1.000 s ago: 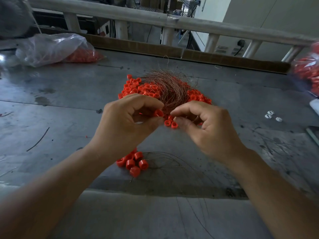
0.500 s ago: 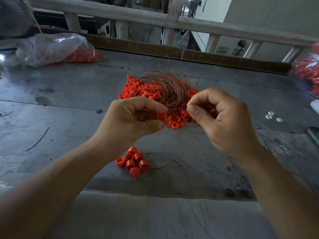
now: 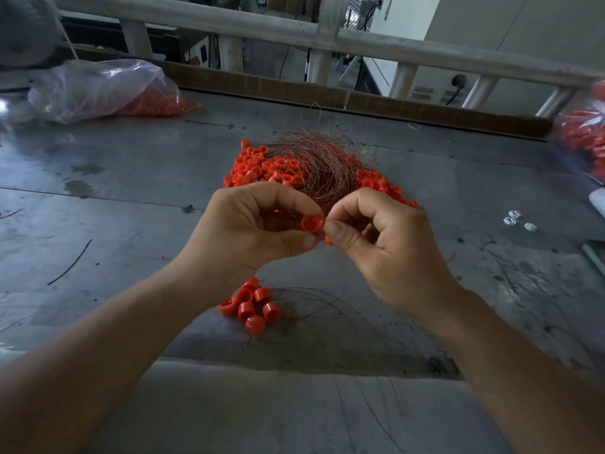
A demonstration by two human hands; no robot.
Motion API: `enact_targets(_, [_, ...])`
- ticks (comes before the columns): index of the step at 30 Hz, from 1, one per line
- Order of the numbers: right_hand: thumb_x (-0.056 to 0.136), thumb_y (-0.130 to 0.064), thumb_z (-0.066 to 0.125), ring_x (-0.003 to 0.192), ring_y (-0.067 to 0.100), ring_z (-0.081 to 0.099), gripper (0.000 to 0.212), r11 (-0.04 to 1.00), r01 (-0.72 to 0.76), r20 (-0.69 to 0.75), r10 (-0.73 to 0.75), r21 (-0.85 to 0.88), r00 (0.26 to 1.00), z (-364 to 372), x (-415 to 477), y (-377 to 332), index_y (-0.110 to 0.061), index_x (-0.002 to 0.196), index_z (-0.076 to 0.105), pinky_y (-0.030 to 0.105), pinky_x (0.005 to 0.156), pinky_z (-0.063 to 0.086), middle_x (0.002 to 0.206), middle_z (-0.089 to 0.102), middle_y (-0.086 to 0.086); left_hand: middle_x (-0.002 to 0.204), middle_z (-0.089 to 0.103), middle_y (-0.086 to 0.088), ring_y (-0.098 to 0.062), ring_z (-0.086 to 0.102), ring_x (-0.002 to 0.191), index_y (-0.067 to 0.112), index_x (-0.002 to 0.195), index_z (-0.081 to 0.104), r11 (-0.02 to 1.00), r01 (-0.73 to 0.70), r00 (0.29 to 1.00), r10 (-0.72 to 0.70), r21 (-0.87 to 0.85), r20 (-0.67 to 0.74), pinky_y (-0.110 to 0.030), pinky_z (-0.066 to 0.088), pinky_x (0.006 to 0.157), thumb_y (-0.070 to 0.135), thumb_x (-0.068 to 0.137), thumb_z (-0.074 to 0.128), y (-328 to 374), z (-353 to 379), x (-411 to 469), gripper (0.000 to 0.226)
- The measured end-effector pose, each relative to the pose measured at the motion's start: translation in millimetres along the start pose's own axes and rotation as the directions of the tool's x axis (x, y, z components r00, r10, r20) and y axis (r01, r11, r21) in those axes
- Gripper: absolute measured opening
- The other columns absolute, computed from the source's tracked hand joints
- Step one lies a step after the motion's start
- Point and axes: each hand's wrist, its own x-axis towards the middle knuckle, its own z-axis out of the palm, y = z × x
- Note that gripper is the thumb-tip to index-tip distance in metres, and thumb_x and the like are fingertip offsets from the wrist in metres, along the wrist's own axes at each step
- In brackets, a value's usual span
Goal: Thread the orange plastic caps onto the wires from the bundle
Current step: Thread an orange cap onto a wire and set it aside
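A heap of loose orange caps (image 3: 258, 168) lies at the middle of the grey metal table (image 3: 131, 191), with a tangled bundle of thin copper wires (image 3: 322, 165) on top of it. My left hand (image 3: 258, 234) pinches one orange cap (image 3: 310, 223) between thumb and forefinger, just in front of the bundle. My right hand (image 3: 383, 244) is pinched tight against that cap, thumb and forefinger together; the wire in its fingers is too thin to make out. A small cluster of caps on wires (image 3: 250, 304) rests near the front edge.
A clear plastic bag of orange caps (image 3: 108, 86) lies at the back left, another bag (image 3: 586, 132) at the right edge. Small white bits (image 3: 519, 221) sit at the right. A stray wire (image 3: 70, 262) lies on the left. A wooden rail (image 3: 327, 40) runs along the back.
My right hand had lifted up and right toward the bundle, then came back left to meet the cap in my left hand. The left hand barely moved.
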Motion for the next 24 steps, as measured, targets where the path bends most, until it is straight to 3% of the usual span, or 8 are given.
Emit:
enact_targets(6, [0.082,-0.015,0.058,0.062,0.007,0.054,0.009,1.000,-0.019,-0.037,0.018,-0.017,0.999,0.4,-0.5,-0.9,-0.009,0.076,0.061,0.011,0.055,0.041,0.067,0.059,-0.007,0.075,0.072,0.002,-0.010,0.069,0.069,0.015,0.076,0.067,1.000,-0.010,1.000,0.010,0.001,-0.019,-0.015,0.053,0.063,0.012,0.051,0.071,-1.0,-0.5,-0.2,0.025])
enact_targets(14, [0.080,-0.013,0.060,0.052,-0.004,0.048,0.010,0.998,0.002,-0.035,-0.004,-0.058,0.999,2.8,-2.1,-2.0,-0.007,0.073,0.062,0.006,0.049,0.034,0.057,0.045,-0.022,0.073,0.072,0.001,-0.010,0.069,0.066,0.013,0.076,0.066,1.000,-0.017,1.000,0.016,-0.007,-0.023,-0.015,0.053,0.062,0.015,0.050,0.072,-1.9,0.4,-1.0,0.027])
enact_targets(20, [0.081,-0.017,0.059,0.057,0.006,0.054,0.008,0.999,-0.052,-0.066,0.052,-0.006,0.996,-2.8,-1.2,-1.3,-0.013,0.075,0.061,0.011,0.049,0.040,0.064,0.061,-0.006,0.086,0.073,-0.007,-0.019,0.070,0.081,0.013,0.085,0.074,0.978,0.027,0.997,-0.013,-0.205,0.071,-0.022,0.055,0.070,0.006,0.061,0.071,-4.4,-4.9,0.0,0.025])
enact_targets(24, [0.081,-0.018,0.058,0.057,0.013,0.056,0.008,0.998,-0.061,-0.060,0.060,-0.013,0.996,-3.0,-1.3,-1.0,-0.013,0.075,0.061,0.020,0.048,0.045,0.064,0.063,-0.001,0.090,0.073,-0.007,-0.020,0.070,0.084,0.015,0.085,0.075,0.976,0.021,0.997,-0.004,-0.217,0.082,-0.022,0.055,0.070,0.006,0.065,0.067,-4.3,-5.4,-0.2,0.023])
